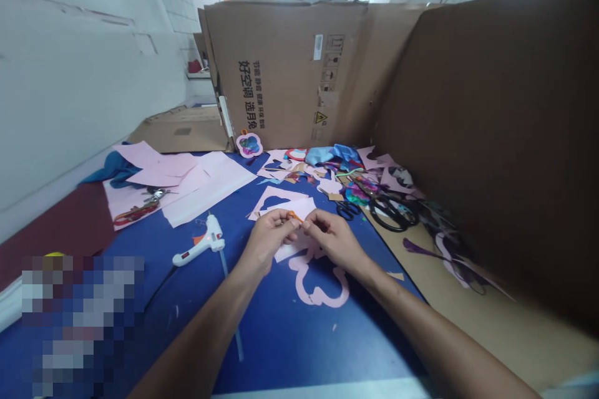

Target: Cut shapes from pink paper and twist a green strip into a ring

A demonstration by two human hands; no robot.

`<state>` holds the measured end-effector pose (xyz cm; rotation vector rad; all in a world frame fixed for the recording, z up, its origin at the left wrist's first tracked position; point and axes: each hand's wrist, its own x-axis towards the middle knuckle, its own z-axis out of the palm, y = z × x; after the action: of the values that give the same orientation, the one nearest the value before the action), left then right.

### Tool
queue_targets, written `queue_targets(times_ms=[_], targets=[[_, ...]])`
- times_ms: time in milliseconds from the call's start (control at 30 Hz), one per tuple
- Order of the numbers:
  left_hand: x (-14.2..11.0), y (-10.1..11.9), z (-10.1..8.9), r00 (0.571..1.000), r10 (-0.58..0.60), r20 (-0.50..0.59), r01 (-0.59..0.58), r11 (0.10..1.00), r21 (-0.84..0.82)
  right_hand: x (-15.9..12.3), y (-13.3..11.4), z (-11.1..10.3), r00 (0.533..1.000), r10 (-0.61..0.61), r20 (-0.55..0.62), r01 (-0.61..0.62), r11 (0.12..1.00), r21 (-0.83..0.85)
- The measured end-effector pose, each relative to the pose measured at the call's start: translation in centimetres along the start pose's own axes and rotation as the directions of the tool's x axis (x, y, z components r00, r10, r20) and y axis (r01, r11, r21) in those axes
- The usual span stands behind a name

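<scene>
Both hands meet above the middle of the blue table (281,349). My left hand (271,235) pinches a thin orange strip (294,216), which may be cord; its exact kind is too small to tell. Fingers closed, my right hand (336,237) grips the other end of that strip. Beneath the hands lie pink paper pieces (307,204). Closer to me is a pink flower-shaped paper outline (336,300), partly hidden by the hands. To the left rests a white hot glue gun (201,244) with a clear glue stick (238,343) trailing from it.
Black-handled scissors (347,210) and larger black scissors (393,215) lie right of the hands among paper and fabric scraps (322,168). Pink sheets (206,184) cover the back left. Cardboard walls (290,75) stand behind and at right. A flower-shaped ornament (240,141) leans against the back one.
</scene>
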<state>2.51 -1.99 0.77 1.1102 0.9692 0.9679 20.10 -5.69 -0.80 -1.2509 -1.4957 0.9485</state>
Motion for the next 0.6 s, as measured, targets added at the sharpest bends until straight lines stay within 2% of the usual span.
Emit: queue_targets(times_ms=[100,300,433,533,600], targets=[[0.1,-0.1,0.0,1.000,0.009,-0.023,-0.009,1.000,0.008,0.0,0.1,0.1,1.000,-0.002,0.025,0.002,1.000,0.009],[0.3,-0.2,0.1,0.994,0.073,-0.082,-0.072,0.997,0.014,0.0,-0.7,0.5,0.990,-0.092,0.106,0.101,0.991,-0.083],[0.3,0.3,0.0,0.992,0.055,-0.112,-0.062,0.996,-0.064,-0.2,-1.0,0.4,0.987,-0.070,0.144,0.082,0.993,-0.081],[0.2,0.7,-0.2,0.995,0.046,-0.084,-0.054,0.994,-0.093,-0.2,-1.1,-0.1,0.986,-0.035,0.164,0.041,0.999,-0.032],[0.1,0.9,-0.3,0.999,0.038,-0.031,-0.040,0.997,-0.060,0.0,-0.9,-0.5,0.994,-0.020,0.107,0.022,0.999,-0.025]])
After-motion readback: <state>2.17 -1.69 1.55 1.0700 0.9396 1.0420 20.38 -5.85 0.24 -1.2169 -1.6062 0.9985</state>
